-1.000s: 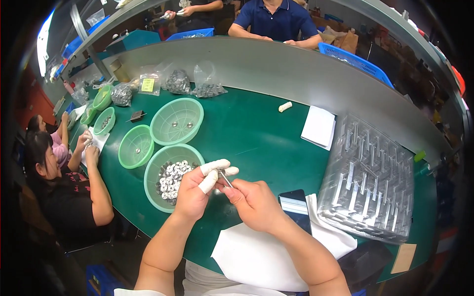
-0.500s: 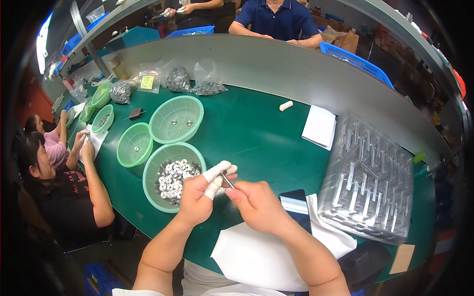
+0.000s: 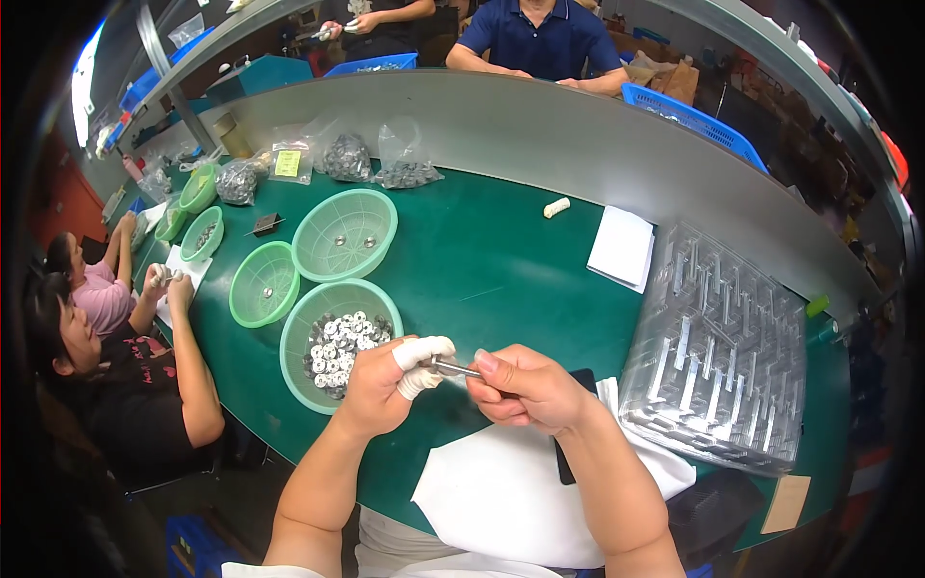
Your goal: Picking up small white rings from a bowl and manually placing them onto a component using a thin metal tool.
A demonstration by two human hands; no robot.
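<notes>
Two hands are working one slim metal rod (image 3: 457,369) above the green desk (image 3: 482,260). Change: right hand (image 3: 530,385) is now sitting farther right and turned over, rod is lying nearly level instead of slanting, and the smartphone (image 3: 564,462) is getting partly covered by that forearm. Right hand is gripping the rod's near end, thumb and fingers closed. Left hand (image 3: 385,385) is pinching the far end in white-wrapped fingertips (image 3: 424,352); any small part there is showing too tiny to identify. Contact is continuing at that end, so the work in hand is seemingly carrying on with a new rod angle. Rod is hovering right of the light-green mesh basket (image 3: 292,371), which is holding black-and-white round parts (image 3: 339,349).

Writing: a yellow label (image 3: 288,164) is showing on a clear bag, print not readable. A co-worker's black T-shirt (image 3: 145,397) is carrying a pinkish print. No brand is showing legibly.
</notes>
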